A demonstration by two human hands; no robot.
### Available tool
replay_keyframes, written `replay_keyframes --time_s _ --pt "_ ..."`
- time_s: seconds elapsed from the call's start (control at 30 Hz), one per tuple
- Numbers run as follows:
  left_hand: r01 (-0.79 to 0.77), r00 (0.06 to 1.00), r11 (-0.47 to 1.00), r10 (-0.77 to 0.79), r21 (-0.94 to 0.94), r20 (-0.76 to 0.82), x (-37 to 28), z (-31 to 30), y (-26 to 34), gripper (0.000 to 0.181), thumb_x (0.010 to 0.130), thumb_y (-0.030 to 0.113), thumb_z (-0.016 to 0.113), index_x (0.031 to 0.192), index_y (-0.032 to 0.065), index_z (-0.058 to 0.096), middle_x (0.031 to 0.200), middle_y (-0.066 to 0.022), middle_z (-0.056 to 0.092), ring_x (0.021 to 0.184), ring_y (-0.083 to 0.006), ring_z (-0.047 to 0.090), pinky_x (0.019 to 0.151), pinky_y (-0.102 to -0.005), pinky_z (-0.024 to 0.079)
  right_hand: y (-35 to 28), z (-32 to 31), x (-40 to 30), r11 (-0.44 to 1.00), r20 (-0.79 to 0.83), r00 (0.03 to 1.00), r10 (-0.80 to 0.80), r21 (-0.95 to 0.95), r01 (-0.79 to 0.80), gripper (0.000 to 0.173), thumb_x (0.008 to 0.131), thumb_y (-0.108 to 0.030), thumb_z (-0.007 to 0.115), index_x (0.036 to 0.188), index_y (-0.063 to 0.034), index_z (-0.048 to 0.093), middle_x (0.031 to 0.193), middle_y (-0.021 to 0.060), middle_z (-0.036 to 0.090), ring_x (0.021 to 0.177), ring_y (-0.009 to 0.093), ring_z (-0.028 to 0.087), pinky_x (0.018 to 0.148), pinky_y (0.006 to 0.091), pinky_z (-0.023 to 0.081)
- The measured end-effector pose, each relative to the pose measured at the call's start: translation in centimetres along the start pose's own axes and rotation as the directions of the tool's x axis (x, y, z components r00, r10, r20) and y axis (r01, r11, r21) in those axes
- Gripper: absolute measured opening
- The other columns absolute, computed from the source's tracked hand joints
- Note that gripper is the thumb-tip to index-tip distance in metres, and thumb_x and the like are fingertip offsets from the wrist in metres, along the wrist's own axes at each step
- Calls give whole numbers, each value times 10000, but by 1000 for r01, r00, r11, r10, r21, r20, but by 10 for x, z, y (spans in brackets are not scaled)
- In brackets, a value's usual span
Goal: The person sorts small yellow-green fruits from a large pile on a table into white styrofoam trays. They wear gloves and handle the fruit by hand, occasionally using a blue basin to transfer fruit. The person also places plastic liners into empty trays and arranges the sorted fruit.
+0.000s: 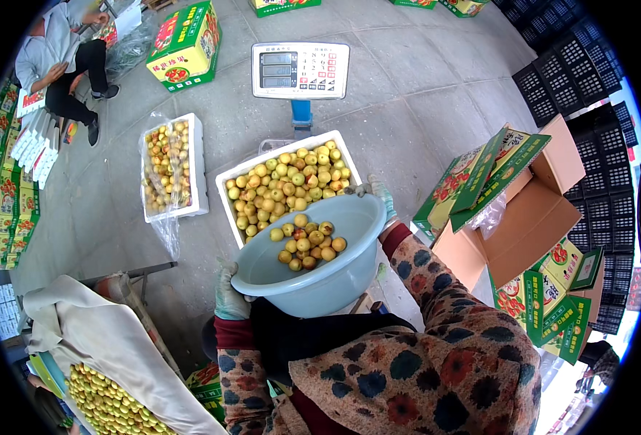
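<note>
A pale blue plastic basin (320, 288) is held tilted between my gloved hands, with several yellow-green and reddish jujube-like fruits (316, 237) lying inside. My left hand (231, 291) grips its left rim, and my right hand (377, 194) grips the far right rim. The fingers under the rim are partly hidden. Just beyond the basin, a white foam box (223, 202) full of the same fruit rests on a weighing scale; its near edge is hidden by the basin. The scale's display panel (301, 70) stands behind the box on a blue post.
A foam box (198, 168) of fruit, partly wrapped in clear plastic, stands on the floor at left. Open cardboard cartons (532, 234) and black crates (603, 206) are at right. A cloth-edged bin (108, 337) of fruit is at lower left. A person (59, 60) sits at upper left.
</note>
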State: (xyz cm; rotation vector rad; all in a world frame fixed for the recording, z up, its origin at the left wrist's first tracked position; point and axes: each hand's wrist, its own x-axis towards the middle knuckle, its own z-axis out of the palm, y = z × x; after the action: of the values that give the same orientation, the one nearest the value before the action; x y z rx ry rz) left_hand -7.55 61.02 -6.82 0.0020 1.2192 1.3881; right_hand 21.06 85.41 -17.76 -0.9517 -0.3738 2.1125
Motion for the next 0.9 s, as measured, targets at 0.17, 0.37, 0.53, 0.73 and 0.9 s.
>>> replay_keyframes --time_s 0.17,0.37,0.53,0.73,0.9 --pt "53 998 998 -53 -27 19 6 -23 -2 456 877 400 492 1099 5 547 821 -95 623 436 -106 473 322 -193 336 2 16 -3 1000 -65 998 -14 -27 12 544 950 -479 411 630 -51 514 835 173 614 719 271 561 747 348 497" --pt "-68 996 994 64 80 57 7 -17 18 416 888 403 486 1014 15 570 709 -57 597 417 -100 474 335 -202 348 -8 47 -17 995 -1 1000 -23 92 23 467 943 -453 448 660 -87 508 767 92 590 691 230 551 701 353 490" --pt "-26 999 999 27 28 -36 -6 -7 -5 391 880 373 508 1009 9 569 665 -43 579 385 -89 426 315 -198 297 2 15 -19 999 -53 998 -35 -26 33 503 938 -455 457 641 -55 523 834 163 613 763 261 578 775 371 506" --pt "11 999 999 -8 49 -48 -1 0 -4 325 876 370 518 936 54 567 646 -23 565 392 -83 434 311 -192 297 1 -2 -21 998 -67 996 55 37 -53 519 944 -458 441 639 -44 513 924 202 599 771 279 564 809 376 490" --pt "44 998 996 -41 82 -39 4 11 -14 322 870 381 538 939 68 568 630 -7 551 411 -78 446 323 -189 302 -14 -10 -38 993 -182 980 85 101 -67 497 952 -443 434 662 -41 483 850 186 584 766 290 551 808 388 486"
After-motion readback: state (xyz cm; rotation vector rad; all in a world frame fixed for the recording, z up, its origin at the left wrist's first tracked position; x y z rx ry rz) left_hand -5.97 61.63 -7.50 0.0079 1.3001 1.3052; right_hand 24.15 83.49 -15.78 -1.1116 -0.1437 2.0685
